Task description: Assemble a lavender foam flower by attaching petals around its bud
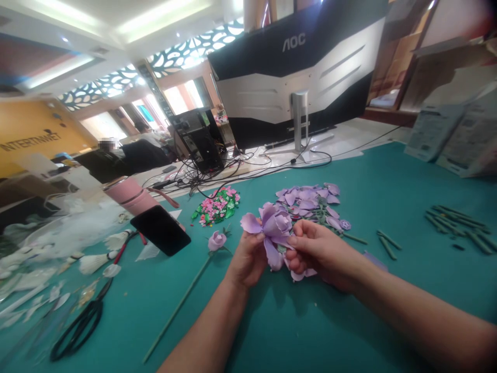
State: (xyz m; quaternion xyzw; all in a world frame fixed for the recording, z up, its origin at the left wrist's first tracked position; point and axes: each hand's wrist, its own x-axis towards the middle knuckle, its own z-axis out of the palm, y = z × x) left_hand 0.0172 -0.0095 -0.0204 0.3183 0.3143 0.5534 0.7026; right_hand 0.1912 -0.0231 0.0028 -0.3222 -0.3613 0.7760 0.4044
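Note:
A light purple artificial flower [275, 223] with spread petals is held up between both hands over the green mat. My left hand [250, 259] closes around its base from the left and below. From the right, the fingers of my right hand [310, 248] pinch one of its lower petals. Behind and below the flower lies a pile of loose purple petals [306, 197], mixed with some green pieces. To the left a finished-looking purple rose [216, 241] on a long green stem [178, 305] rests on the mat.
Pink and green small pieces [219, 204] form a heap behind. A phone [160, 230] leans by a pink bottle [128, 194]. Black scissors [83, 321] and shuttlecocks [97, 261] lie left; green stem pieces [458, 223] lie right. A monitor [298, 77] stands at the back.

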